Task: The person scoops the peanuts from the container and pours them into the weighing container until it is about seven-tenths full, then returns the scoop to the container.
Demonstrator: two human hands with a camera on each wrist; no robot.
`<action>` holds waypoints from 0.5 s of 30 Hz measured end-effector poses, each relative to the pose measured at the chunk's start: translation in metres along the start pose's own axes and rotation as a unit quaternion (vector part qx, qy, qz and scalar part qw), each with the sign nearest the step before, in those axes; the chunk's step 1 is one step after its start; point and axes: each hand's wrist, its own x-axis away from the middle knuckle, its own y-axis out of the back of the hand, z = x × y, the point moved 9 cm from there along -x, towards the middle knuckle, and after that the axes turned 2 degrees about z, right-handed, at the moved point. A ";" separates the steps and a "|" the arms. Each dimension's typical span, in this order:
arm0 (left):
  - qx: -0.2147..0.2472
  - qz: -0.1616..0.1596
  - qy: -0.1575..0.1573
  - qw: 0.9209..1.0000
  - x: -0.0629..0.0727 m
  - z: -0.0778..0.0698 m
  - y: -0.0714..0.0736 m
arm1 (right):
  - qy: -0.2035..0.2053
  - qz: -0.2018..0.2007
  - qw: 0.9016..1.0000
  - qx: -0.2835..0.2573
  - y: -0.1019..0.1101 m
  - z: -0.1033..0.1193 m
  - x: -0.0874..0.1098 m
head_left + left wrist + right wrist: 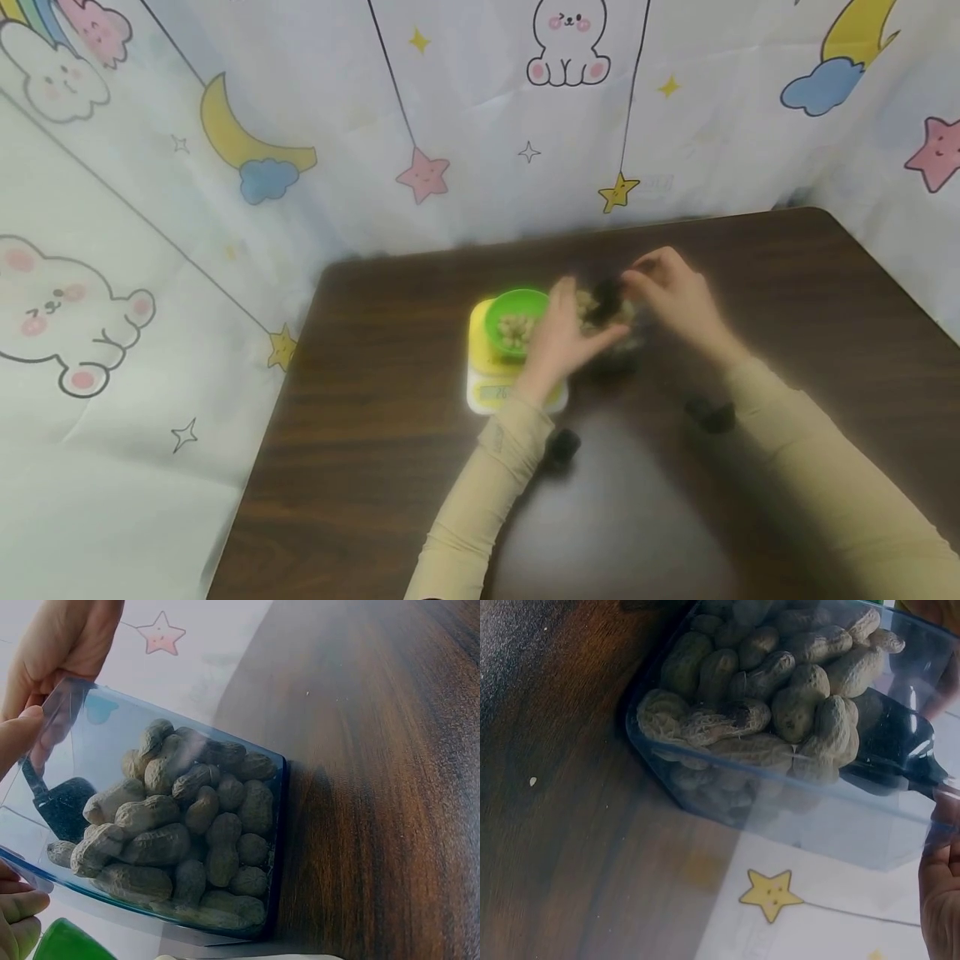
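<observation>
A clear plastic container (112, 727) of unshelled peanuts (202, 810) stands on the table. My left hand (558, 337) grips its rim, thumb on one side and fingers on the other. My right hand (675, 300) holds the handle of a black scoop (892, 742), whose head is inside the container beside the peanuts. Just left of my left hand, a green bowl (517, 298) with peanuts (516, 329) in it sits on a yellow and white kitchen scale (480, 404). The left forearm partly covers the scale's lit display.
The dark wooden table (375, 392) ends at a white curtain (480, 108) printed with stars, moons and bears. A small pale crumb (532, 781) lies on the wood near the container. Dark wrist-worn devices (561, 447) show below both forearms.
</observation>
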 end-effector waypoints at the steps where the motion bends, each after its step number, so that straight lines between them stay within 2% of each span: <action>1: 0.001 0.002 0.001 1.000 0.000 0.000 0.000 | -0.004 0.000 1.000 0.000 0.000 -0.002 0.000; 9: 0.009 0.005 0.005 1.000 0.001 -0.002 0.000 | -0.016 0.018 1.000 0.008 0.003 -0.009 0.000; 15: 0.016 0.003 0.008 1.000 0.001 0.000 0.000 | -0.002 0.024 0.999 0.022 0.005 -0.004 0.003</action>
